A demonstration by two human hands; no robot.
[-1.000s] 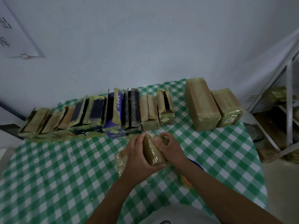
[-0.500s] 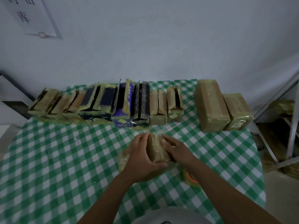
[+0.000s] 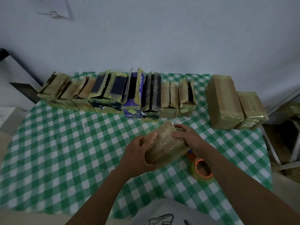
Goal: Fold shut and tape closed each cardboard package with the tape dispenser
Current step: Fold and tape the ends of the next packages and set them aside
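Observation:
A tape-wrapped brown cardboard package (image 3: 164,143) lies tilted just above the checked tablecloth (image 3: 65,143), held between both hands. My left hand (image 3: 138,153) grips its near left end, fingers curled over the top. My right hand (image 3: 186,135) holds its far right side, fingers across the taped top. The tape dispenser (image 3: 202,169), an orange-cored roll of clear tape, lies on the cloth under my right forearm. A row of open packages (image 3: 116,93) with raised flaps stands along the far edge. Two closed taped packages (image 3: 227,103) stand at the far right.
A wall rises right behind the row of packages. A metal shelf frame (image 3: 282,127) with more wrapped goods stands off the table's right side. A dark frame (image 3: 24,78) leans at the far left. The cloth's left half holds nothing.
The package has been turned and tipped so its long taped face shows, and both hands have shifted along it. The camera has tilted down, which brings the tape dispenser into fuller view.

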